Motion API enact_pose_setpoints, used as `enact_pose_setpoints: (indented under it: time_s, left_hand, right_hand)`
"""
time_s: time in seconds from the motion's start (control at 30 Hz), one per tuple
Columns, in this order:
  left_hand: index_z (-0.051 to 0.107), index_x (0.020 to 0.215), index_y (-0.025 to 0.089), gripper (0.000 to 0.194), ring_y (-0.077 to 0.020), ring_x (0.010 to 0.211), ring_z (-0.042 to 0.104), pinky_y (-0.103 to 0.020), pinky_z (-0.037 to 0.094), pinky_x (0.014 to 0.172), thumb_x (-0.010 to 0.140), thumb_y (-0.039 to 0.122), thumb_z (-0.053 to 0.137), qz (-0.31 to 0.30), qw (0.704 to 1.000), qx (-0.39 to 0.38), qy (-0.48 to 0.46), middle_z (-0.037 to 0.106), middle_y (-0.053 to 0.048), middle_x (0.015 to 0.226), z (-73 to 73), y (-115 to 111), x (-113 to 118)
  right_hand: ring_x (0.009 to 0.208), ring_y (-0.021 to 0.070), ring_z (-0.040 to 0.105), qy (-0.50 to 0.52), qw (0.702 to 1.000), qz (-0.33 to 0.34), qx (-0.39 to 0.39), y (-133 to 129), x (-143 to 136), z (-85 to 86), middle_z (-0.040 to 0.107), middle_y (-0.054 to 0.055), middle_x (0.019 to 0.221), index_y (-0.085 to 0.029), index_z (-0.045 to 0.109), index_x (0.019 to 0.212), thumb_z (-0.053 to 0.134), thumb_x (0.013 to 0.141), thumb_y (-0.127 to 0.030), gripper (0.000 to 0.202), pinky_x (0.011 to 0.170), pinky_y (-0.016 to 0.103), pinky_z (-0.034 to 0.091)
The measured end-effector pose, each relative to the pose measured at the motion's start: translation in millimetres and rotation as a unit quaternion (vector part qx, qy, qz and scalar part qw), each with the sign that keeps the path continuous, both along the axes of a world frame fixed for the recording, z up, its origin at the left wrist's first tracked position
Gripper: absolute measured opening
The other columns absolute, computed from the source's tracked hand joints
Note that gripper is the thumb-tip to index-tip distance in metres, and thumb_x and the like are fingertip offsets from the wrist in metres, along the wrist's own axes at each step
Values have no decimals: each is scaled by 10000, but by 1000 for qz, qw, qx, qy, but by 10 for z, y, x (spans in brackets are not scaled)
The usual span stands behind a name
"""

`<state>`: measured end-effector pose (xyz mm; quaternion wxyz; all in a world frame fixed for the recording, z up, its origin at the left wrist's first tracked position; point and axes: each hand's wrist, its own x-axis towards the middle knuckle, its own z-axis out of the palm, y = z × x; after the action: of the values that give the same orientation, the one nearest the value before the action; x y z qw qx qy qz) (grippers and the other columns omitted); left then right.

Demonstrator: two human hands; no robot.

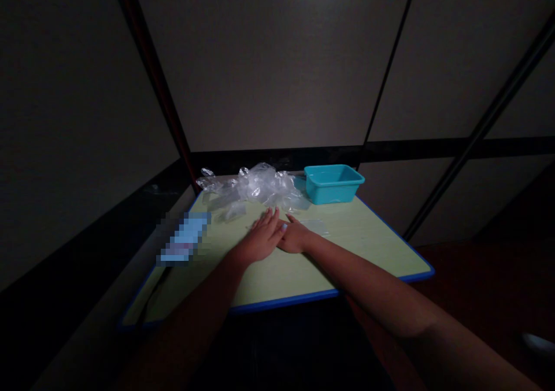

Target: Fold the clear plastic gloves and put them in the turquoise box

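My left hand (263, 235) lies palm down near the middle of the table, fingers stretched forward, its thumb side over the fingers of my right hand. My right hand (295, 236) reaches in from the right, flat and low; one fingertip sticks out, while the others are partly hidden beneath my left hand. A small flat clear plastic bag (317, 227) lies beside my right wrist. Just beyond the fingers spreads a crumpled heap of clear plastic bags (260, 184). Whether anything is under the hands I cannot tell.
A turquoise plastic basket (332, 193) stands at the back right of the pale table (368, 246), which has a blue edge. A blurred-out flat object, perhaps a phone (186, 238), rests at the left edge. Dark panelled walls (277, 61) rise behind and to the left.
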<state>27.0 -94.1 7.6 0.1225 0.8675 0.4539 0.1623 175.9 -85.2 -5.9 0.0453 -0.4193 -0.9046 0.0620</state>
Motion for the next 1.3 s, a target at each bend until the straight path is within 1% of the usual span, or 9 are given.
enact_pose_setpoints:
  time_s: [0.07, 0.17, 0.3, 0.4, 0.63, 0.87, 1.0, 1.2, 1.3]
  left_hand:
    - [100, 1457, 98, 686, -234, 1392, 67, -400, 142, 1106, 927, 531, 140, -5, 999, -14, 35, 129, -151, 1513, -69, -87, 139]
    - [91, 1456, 66, 756, -286, 1386, 40, -431, 115, 1103, 907, 586, 121, 5, 997, -11, 72, 106, -201, 1503, -114, -156, 239]
    - [73, 1468, 144, 742, -339, 1377, 21, -480, 134, 1080, 894, 613, 110, 50, 995, -11, 89, 88, -182, 1511, -101, -196, 243]
    - [59, 1470, 203, 723, -365, 1373, 29, -510, 150, 1061, 887, 627, 109, 80, 992, -17, 98, 88, -159, 1517, -97, -213, 244]
    - [53, 1466, 266, 694, -369, 1371, 105, -521, 143, 1051, 880, 637, 83, 128, 984, -16, 126, 96, -139, 1519, -134, -219, 262]
    - [66, 1468, 216, 714, -348, 1372, 121, -516, 146, 1054, 886, 629, 98, 116, 984, -6, 133, 175, -182, 1495, -180, -214, 86]
    - [88, 1467, 192, 702, -301, 1378, 149, -541, 154, 1050, 899, 604, 127, 125, 982, 3, 141, 227, -178, 1481, -205, -225, -53]
    - [276, 1416, 101, 696, -267, 1383, 150, -543, 163, 1061, 913, 565, 149, 143, 975, 20, 166, 228, -174, 1479, -207, -271, -253]
    - [306, 1403, 106, 665, -260, 1379, 172, -544, 176, 1062, 921, 542, 169, 157, 972, 26, 171, 241, -153, 1479, -201, -282, -321]
  right_hand:
    - [1386, 240, 114, -15, 1000, 21, 16, 29, 20, -42, 150, 73, 1513, -236, 219, 1447, 371, 893, -409, 600, 1080, 547, 48]
    - [1382, 268, 118, -19, 999, 34, 23, 43, 48, -70, 138, 83, 1513, -214, 217, 1450, 419, 875, -414, 641, 1085, 522, 26]
    - [1377, 298, 120, -16, 999, 37, 11, 35, 53, -53, 143, 55, 1517, -261, 229, 1446, 443, 861, -436, 647, 1081, 523, 24]
    - [1377, 292, 129, -19, 999, 31, 6, 41, 43, -38, 128, 50, 1522, -286, 178, 1455, 426, 859, -469, 672, 1077, 537, 48]
    - [1381, 262, 131, -34, 999, 27, -1, 26, 31, -2, 118, 57, 1523, -288, 155, 1456, 390, 874, -465, 652, 1070, 560, 91]
    - [1379, 220, 159, -5, 1000, 0, -26, -35, 12, 65, 170, 40, 1512, -278, 124, 1459, 310, 909, -430, 600, 1074, 568, 86]
    - [1375, 213, 178, 14, 999, -15, -26, -37, 2, 47, 192, 39, 1505, -262, 146, 1458, 295, 913, -427, 588, 1079, 562, 87]
    - [1383, 212, 142, 5, 1000, -8, -18, -15, -1, 16, 165, 52, 1511, -240, 137, 1461, 264, 919, -450, 595, 1072, 571, 71]
    - [1383, 207, 138, 5, 1000, -10, -18, -17, 0, 16, 158, 50, 1512, -233, 125, 1461, 247, 921, -469, 602, 1072, 571, 65]
